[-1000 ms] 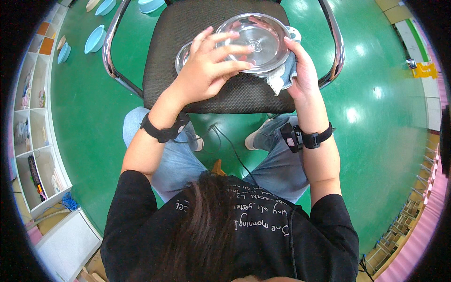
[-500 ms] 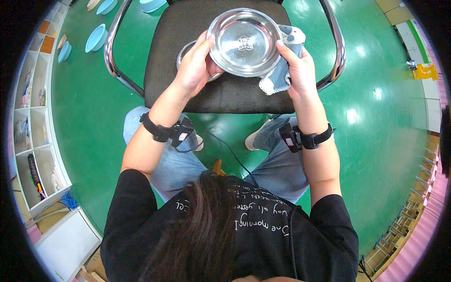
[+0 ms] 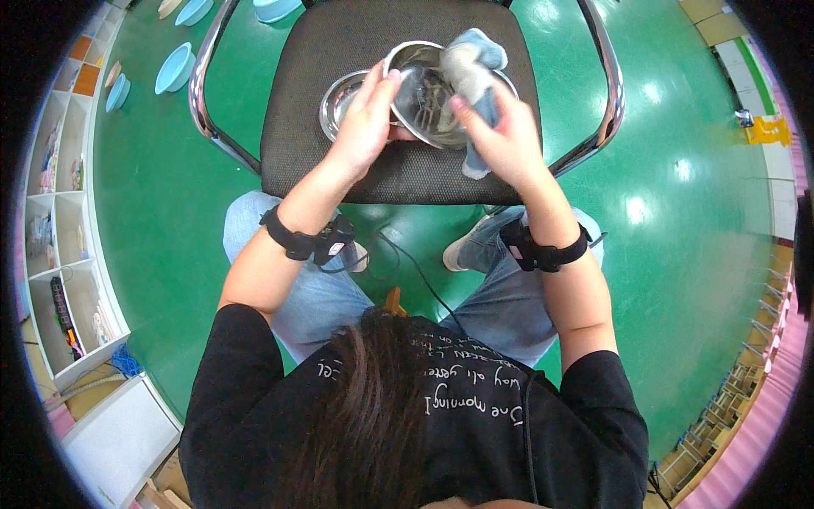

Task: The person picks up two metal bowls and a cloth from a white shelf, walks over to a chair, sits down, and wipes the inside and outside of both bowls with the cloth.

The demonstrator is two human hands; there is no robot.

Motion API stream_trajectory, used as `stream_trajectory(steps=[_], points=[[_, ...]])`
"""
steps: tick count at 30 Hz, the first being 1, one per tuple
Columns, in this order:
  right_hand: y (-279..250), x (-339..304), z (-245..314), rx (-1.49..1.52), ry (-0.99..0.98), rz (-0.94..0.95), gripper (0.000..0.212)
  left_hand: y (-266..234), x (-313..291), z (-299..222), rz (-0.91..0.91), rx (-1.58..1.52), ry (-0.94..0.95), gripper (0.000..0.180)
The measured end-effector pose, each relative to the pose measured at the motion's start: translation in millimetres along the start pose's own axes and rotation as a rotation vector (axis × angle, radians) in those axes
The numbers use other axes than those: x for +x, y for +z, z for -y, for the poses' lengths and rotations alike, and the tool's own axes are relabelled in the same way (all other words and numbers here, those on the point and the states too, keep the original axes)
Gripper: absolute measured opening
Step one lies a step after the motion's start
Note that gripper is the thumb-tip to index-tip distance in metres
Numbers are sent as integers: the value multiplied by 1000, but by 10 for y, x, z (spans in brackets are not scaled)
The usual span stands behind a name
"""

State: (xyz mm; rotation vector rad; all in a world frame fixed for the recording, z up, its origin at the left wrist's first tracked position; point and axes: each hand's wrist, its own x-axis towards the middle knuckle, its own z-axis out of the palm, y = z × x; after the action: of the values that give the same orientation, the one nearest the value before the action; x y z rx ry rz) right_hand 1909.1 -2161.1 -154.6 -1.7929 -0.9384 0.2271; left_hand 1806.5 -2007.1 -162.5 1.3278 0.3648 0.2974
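My left hand (image 3: 366,119) is closed on the left rim of a shiny stainless steel bowl (image 3: 417,95), which is tilted above the chair seat. In my right hand (image 3: 506,131) is a blue-grey and white cloth (image 3: 469,69), bunched over the bowl's right side and partly inside it. The cloth and the right fingers are a little smeared by motion and hide that part of the bowl. Beside my left hand, a second steel bowl (image 3: 332,114) rests on the seat, partly covered by the hand. Behind my right hand a curved metal rim shows; what it belongs to is hidden.
The black mesh chair (image 3: 318,42) faces me, with chrome armrests (image 3: 200,81) curving up on both sides. Light blue basins (image 3: 174,68) lie on the green floor at the far left. White shelves (image 3: 72,220) line the left. A thin cable (image 3: 420,276) hangs between my legs.
The bowl has tilted and come slightly lower. My right hand has moved left with the cloth, from the bowl's outer edge to over its inside. More of the second bowl shows.
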Motion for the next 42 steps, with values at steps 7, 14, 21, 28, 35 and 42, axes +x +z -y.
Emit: stream_trajectory(steps=[7,14,21,28,35,42], points=[[236,-48,-144,-46,-211,86,47,137,-83,164,-4,389,461,45],[218,-45,-81,224,-160,223,51,95,-86,123,26,448,505,46],[215,-82,80,234,-173,339,48,61,-46,58,-92,269,409,49],[180,-49,212,0,-257,370,34,-136,105,32,-85,-69,112,42],[59,-36,236,-399,-274,310,29,-142,159,23,-129,-55,36,40],[83,-25,130,-707,-315,121,26,-220,203,102,-120,90,132,38]])
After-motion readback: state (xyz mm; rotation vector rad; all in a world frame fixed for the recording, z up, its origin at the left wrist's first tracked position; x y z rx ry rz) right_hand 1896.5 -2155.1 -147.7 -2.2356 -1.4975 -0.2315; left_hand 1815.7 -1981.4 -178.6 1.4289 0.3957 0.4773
